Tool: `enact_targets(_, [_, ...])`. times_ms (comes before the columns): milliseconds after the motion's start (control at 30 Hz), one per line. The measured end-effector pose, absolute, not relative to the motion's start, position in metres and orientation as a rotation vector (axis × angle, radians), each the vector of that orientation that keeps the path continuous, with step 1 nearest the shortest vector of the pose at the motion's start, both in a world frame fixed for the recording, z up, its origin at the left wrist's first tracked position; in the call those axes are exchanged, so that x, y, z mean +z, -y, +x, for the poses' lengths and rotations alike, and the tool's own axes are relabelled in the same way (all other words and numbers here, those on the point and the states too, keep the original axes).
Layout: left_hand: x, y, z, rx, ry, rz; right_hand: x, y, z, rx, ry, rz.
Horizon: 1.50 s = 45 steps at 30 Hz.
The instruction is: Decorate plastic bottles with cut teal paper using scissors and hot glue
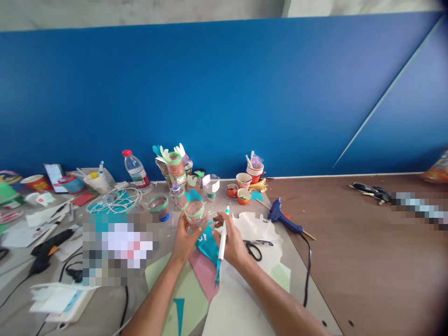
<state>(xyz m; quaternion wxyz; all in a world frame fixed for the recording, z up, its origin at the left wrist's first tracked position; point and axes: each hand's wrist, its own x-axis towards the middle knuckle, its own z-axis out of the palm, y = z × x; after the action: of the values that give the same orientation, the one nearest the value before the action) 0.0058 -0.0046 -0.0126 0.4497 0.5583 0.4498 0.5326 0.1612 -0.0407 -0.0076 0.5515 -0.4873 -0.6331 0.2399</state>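
Note:
My left hand [185, 238] is wrapped round a small clear plastic cup with a green rim band [194, 213], holding it up over the table. My right hand [231, 240] grips a white marker pen [223, 238] with its tip pointing up, and a teal paper piece [209, 246] hangs under the same fingers. Pink, pale green and white paper sheets [206, 275] lie on the table beneath both hands. A pair of black scissors [255, 249] rests on white paper just right of my right hand.
A blue glue gun [284, 219] with its cable lies to the right. Decorated cups and bottle parts [175, 172], a water bottle [136, 171] and small paper cups [244, 186] stand along the blue wall. A black glue gun [49, 245], cables and papers crowd the left.

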Motion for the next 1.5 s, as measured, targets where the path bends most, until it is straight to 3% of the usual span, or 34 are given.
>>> enact_targets(667, [-0.034, 0.000, 0.006, 1.359, -1.225, 1.442, -0.001, 0.034, 0.171, 0.492, 1.273, -0.999])
enact_targets(1100, [-0.041, -0.005, 0.008, 1.483, -1.141, 1.589, 0.062, 0.027, 0.166, 0.251, 1.842, -1.091])
enact_targets(1500, [-0.051, -0.009, 0.008, 1.512, -1.179, 1.606, 0.074, 0.013, 0.160, 0.095, 2.184, -1.054])
